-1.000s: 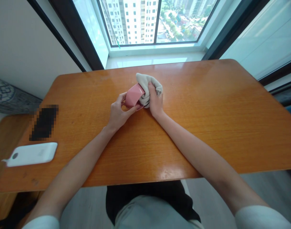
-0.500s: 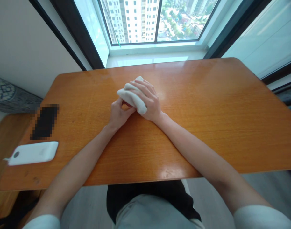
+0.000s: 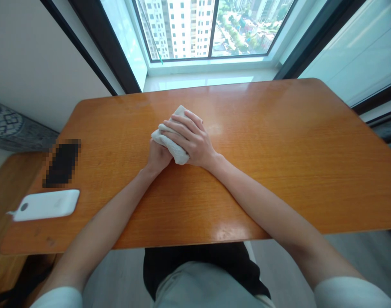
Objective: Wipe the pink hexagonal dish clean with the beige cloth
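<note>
A folded white cloth (image 3: 174,145) is under my right hand (image 3: 194,139), near the middle of the wooden table (image 3: 272,171). The fingers of that hand lie over the cloth and press it down, with parts of it poking out beyond the fingertips and below the palm. My left hand (image 3: 158,156) is just left of it, its fingers curled in under the cloth. The cloth covers those fingertips, so whatever they hold cannot be made out.
On the table's left side lie a blurred-out black rectangular object (image 3: 62,164) and a white device shaped like a power bank (image 3: 48,205) with a cable at its left end. A window (image 3: 211,30) is beyond the far edge. A wooden bench (image 3: 12,184) stands at left.
My right hand and the cloth have shifted slightly left and toward me. The cloth now covers the left thumb and fingers, which showed more before. The left forearm has barely moved.
</note>
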`<control>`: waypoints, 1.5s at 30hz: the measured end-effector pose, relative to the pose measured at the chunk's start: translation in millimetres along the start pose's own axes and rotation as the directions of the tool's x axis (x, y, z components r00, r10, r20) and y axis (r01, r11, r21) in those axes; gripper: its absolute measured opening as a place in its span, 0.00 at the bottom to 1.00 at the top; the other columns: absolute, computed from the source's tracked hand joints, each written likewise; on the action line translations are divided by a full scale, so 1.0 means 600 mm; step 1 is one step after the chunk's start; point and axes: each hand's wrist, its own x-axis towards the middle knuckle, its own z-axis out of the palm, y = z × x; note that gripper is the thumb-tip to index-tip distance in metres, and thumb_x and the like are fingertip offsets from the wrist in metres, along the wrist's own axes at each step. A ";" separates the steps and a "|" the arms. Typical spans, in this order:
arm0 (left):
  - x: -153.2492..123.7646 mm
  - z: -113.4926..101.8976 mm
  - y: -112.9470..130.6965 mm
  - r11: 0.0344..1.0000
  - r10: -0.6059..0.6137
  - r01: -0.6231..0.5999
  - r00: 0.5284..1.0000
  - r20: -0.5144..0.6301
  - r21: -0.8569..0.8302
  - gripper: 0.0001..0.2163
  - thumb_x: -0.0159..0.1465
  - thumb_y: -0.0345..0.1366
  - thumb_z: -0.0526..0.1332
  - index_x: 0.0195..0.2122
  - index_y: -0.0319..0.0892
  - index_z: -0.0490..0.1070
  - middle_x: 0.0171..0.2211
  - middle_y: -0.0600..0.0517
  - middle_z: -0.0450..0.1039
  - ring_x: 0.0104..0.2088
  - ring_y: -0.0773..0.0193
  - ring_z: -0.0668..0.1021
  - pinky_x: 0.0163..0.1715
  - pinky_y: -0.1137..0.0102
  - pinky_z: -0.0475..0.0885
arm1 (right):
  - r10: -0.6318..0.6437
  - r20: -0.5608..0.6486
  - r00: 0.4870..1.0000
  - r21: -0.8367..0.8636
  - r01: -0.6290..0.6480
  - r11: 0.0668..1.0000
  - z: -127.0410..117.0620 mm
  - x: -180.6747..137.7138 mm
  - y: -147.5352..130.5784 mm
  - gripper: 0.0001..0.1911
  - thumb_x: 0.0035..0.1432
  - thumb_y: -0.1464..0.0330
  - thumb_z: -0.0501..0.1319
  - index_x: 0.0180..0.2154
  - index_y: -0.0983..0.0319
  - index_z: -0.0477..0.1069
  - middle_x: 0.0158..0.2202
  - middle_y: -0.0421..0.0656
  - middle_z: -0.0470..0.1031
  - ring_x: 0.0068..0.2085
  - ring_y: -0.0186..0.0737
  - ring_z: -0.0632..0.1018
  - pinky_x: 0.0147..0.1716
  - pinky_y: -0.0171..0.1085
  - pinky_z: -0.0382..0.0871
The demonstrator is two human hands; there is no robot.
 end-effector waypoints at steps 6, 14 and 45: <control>0.004 0.004 0.034 1.000 0.014 -0.014 1.000 -0.007 -0.008 0.31 0.61 0.54 0.78 0.60 0.43 0.77 0.54 0.44 0.85 0.54 0.47 0.87 0.58 0.53 0.83 | 0.507 -0.287 0.813 0.226 -0.457 0.860 0.018 -0.013 0.054 0.27 0.77 0.46 0.56 0.57 0.56 0.82 0.55 0.46 0.87 0.61 0.52 0.84 0.67 0.55 0.77; 0.007 0.001 0.036 0.994 -0.087 0.086 0.996 0.001 0.074 0.26 0.61 0.48 0.78 0.56 0.39 0.80 0.49 0.46 0.87 0.51 0.50 0.87 0.56 0.59 0.85 | 0.381 -0.286 0.879 0.195 -0.336 0.921 0.011 -0.013 0.037 0.24 0.77 0.48 0.56 0.58 0.53 0.82 0.60 0.45 0.85 0.66 0.52 0.81 0.71 0.54 0.73; 0.003 0.001 0.039 0.999 0.001 0.000 1.000 -0.012 0.041 0.31 0.61 0.53 0.77 0.61 0.40 0.78 0.52 0.46 0.87 0.51 0.48 0.87 0.57 0.55 0.84 | 0.653 -0.228 0.722 0.337 -0.571 0.749 0.008 -0.013 0.073 0.27 0.75 0.46 0.56 0.52 0.57 0.83 0.52 0.45 0.88 0.61 0.54 0.84 0.70 0.57 0.74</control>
